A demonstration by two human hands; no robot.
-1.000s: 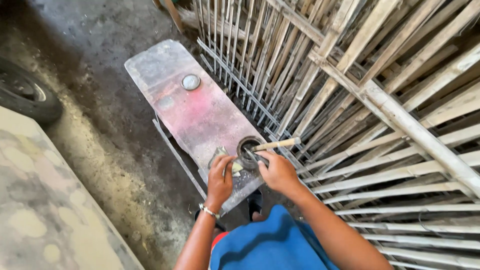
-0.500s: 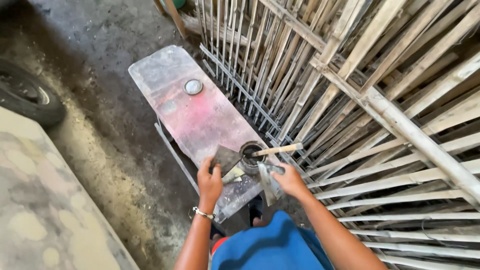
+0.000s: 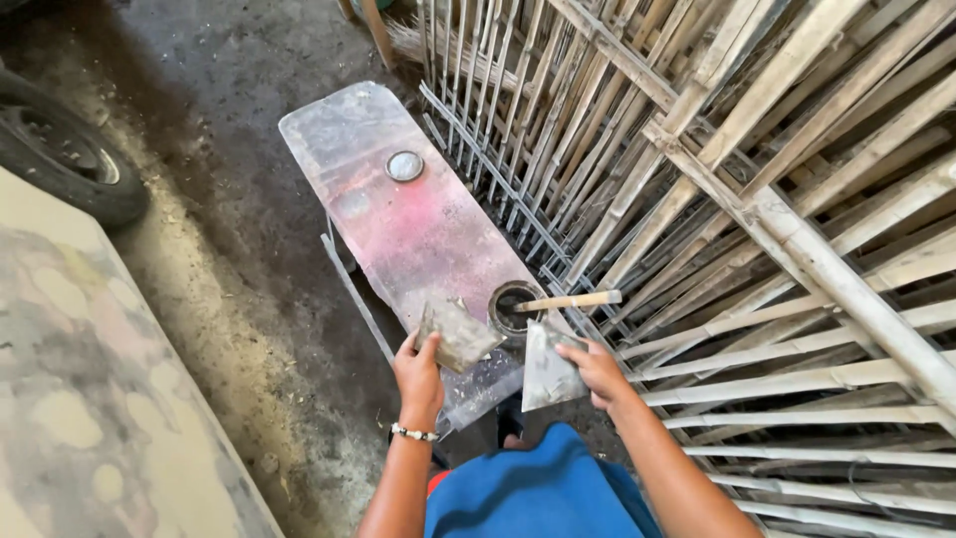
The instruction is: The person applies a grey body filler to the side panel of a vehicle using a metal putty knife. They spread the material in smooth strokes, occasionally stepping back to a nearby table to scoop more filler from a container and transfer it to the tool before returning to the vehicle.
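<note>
Gripping a grey scraper blade [image 3: 460,335], the left hand [image 3: 418,374] is closed; another blade [image 3: 546,371] is pinched by the right hand [image 3: 600,371] — both kept at six o'clock of the can [image 3: 513,307] for easy loading.

You hold two flat, grey, paste-smeared metal scraper blades: one [image 3: 458,336] tilted in your left grip, the other [image 3: 547,371] in your right.

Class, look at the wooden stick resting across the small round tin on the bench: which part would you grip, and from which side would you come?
Probably grip the wooden stick at its free right end, which juts out past the round tin toward the bamboo frames. Come from the right and above: the stick lies almost level, and its other end sits in the tin's dark contents beside the right hand.
</note>
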